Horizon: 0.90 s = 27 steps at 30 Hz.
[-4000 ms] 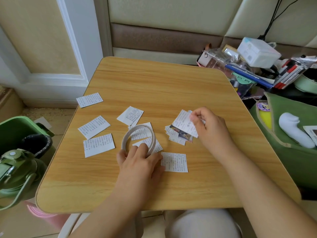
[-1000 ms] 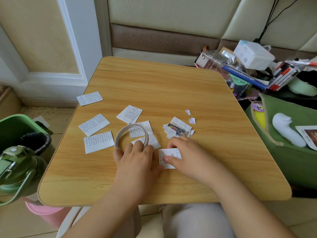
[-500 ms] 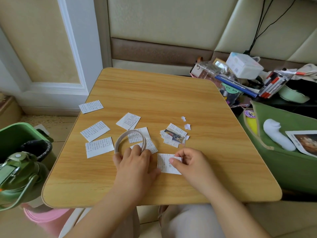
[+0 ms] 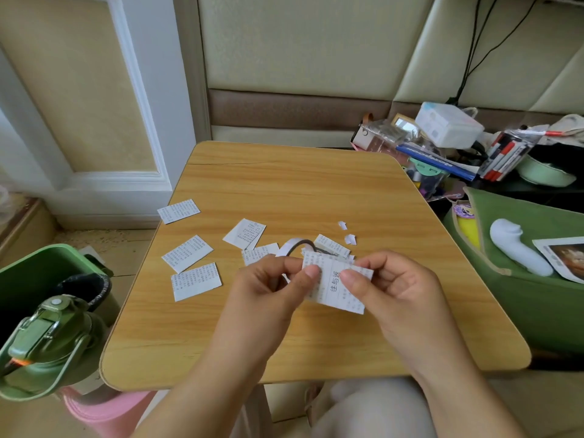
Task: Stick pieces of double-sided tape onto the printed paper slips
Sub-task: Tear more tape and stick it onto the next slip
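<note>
Paper slip (image 4: 339,287), printed with small text and three larger characters, is lifted off the desk (image 4: 300,191) and held between both hands: the left hand (image 4: 268,289) pinches its left edge with thumb and fingertip, and the right hand (image 4: 392,286) pinches it at the middle-right, thumb on the printed face. The tape roll (image 4: 298,245) appears to sit in the left hand too, its dark-edged loop rising just beyond that hand's fingers, though the hand hides how it is gripped. A pale band runs down the slip between the two thumbs; whether this is tape already laid on I cannot tell. The chief risk, as I judge it, is that thin paper held in the air will buckle under the thumbs, so the tape goes on creased or askew, or sticks to a fingertip instead of the paper. The roll crowded into the same hand could also drag the strip sideways. Beyond the hands, partly hidden by them, lies a small heap of slips (image 4: 331,246), with two torn white scraps (image 4: 347,233) farther out; more loose slips (image 4: 196,279) lie flat to the left of the left hand, well apart from it.
</note>
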Available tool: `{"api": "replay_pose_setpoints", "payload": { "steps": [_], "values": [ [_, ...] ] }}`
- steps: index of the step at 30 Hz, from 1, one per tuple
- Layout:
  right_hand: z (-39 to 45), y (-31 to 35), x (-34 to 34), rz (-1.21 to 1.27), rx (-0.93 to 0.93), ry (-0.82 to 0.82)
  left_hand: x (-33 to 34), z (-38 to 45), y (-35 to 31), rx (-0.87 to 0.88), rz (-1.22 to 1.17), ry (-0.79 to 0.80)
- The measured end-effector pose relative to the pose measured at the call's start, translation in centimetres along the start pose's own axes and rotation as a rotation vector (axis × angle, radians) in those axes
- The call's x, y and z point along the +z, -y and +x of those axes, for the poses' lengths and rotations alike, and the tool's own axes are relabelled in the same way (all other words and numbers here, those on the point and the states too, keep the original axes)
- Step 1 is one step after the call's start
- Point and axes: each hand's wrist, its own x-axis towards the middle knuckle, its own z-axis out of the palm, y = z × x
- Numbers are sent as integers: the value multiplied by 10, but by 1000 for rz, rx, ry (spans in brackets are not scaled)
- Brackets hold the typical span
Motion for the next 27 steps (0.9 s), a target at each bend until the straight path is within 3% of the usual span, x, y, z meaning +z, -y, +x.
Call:
{"api": "replay_pose_setpoints", "payload": {
  "steps": [6, 13, 27],
  "values": [
    [-13, 10, 5, 107, -4, -102, 5, -10, -7, 12, -119, -20],
    [-21, 13, 12, 122, -2, -266, 12, -15, -9, 43, -101, -77],
    [-22, 17, 14, 93, 5, -332, 15, -24, -16, 45, -67, -68]
  ]
}}
